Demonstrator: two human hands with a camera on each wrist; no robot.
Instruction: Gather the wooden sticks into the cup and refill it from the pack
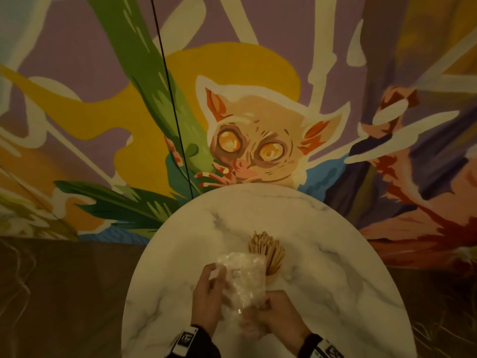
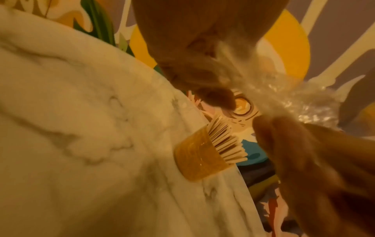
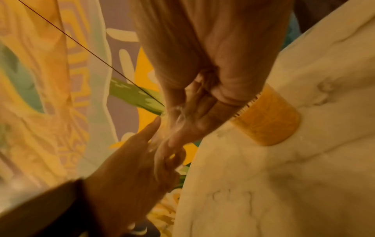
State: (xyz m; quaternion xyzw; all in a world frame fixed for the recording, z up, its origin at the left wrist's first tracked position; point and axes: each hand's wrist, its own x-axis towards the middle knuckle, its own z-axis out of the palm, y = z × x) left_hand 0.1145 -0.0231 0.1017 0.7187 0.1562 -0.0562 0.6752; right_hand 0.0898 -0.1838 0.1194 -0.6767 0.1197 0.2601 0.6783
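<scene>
- Firstly, a painted wall [image 1: 103,112] with a big-eyed animal stands behind the round marble bench [image 1: 322,293].
- Left hand [image 1: 206,298] pinches the upper part of the clear plastic pack [image 1: 245,277] with curled fingers.
- Right hand [image 1: 278,316] grips the pack's lower end; the pack partly hides the cup [image 2: 194,160].
- This amber cup stands upright on the bench, filled with wooden sticks [image 1: 265,244].

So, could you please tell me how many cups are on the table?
1. The cup stands on the table, full of sticks, just behind the pack both hands hold. Another could be hidden behind it.
</scene>
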